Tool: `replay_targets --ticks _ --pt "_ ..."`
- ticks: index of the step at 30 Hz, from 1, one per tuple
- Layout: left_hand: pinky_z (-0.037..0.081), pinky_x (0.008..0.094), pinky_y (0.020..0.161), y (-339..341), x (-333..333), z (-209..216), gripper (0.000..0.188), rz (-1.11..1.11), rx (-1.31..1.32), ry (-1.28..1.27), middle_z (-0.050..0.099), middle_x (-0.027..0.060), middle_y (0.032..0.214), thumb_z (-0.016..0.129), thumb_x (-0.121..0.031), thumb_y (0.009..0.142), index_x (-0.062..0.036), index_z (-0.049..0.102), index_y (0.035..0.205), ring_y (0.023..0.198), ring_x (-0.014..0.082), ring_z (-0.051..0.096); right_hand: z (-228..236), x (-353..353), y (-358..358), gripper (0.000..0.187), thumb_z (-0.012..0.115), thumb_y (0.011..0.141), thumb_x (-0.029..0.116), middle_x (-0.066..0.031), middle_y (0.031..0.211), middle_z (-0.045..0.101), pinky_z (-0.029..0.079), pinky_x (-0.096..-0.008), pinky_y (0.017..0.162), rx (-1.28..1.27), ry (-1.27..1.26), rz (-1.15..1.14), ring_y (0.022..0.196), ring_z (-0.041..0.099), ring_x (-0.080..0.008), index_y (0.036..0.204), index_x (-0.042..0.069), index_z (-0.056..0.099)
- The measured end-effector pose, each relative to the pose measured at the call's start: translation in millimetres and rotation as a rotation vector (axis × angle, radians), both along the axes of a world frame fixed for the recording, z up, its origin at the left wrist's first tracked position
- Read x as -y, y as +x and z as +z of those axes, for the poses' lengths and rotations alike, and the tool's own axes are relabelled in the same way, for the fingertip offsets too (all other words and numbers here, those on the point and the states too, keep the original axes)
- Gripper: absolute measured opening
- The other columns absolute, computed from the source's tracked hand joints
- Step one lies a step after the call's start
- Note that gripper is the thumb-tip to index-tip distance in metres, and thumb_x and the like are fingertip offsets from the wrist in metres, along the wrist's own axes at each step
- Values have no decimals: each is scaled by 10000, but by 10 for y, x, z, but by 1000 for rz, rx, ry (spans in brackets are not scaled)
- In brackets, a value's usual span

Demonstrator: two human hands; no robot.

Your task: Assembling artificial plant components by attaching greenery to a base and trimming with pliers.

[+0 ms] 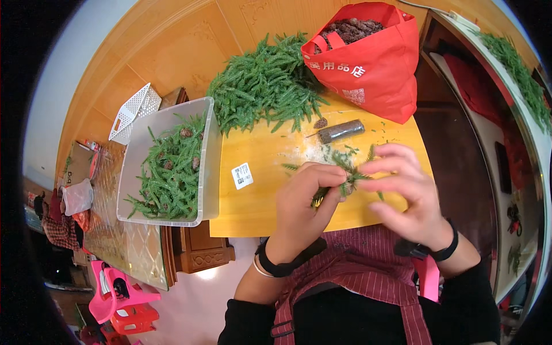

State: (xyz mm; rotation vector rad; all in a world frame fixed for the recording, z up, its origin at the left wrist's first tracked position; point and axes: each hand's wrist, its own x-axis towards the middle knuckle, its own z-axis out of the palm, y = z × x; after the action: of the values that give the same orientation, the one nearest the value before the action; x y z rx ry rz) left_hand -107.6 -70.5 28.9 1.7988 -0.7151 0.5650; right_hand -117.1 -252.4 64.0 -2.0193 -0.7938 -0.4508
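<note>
In the head view, the left hand (305, 198) pinches a green sprig (351, 177) above the yellow desk (250, 211). The right hand (405, 192) has its fingers spread beside it; whether they touch the sprig is hard to tell. Beyond lie a dark cylinder (348, 130), a heap of greenery (264, 86) and a red bag (385, 75) of pinecones (353, 31).

Behind the bare fingers of the left hand (303, 198), the wrist wears a broad black band (273, 266) and, farther from the fingertips, a thin white bracelet (260, 268). A narrow black wristband (448, 248) sits behind the right hand (417, 204). Farthest from the fingers are black sleeves (466, 299); between the forearms, a maroon pinstriped fabric apron (356, 276) with shoulder straps and a dark buckle (282, 329).
</note>
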Motion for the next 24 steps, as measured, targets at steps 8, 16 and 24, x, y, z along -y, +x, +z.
replay_targets --ticks 8,16,24 --pt "503 233 578 8 -96 96 96 -550 -547 -379 562 131 890 520 105 780 29 522 839 719 161 599 -1042 828 200 425 680 639 148 -182 939 497 406 -392 789 -296 -617 -389 921 482 -359 981 31 457" --pt "484 237 537 73 -201 133 119 -715 -689 -426 579 169 846 569 78 740 4 511 812 677 170 579 -1144 936 186 248 612 650 95 -162 902 457 439 -330 665 -398 -447 -472 797 502 -295 845 -4 496" --pt "433 311 624 86 -221 101 134 -757 -752 -392 606 158 750 650 -8 699 -31 527 746 686 206 545 -506 916 -161 149 606 735 138 -64 593 486 407 -293 561 -892 167 -140 547 473 -139 710 3 550"
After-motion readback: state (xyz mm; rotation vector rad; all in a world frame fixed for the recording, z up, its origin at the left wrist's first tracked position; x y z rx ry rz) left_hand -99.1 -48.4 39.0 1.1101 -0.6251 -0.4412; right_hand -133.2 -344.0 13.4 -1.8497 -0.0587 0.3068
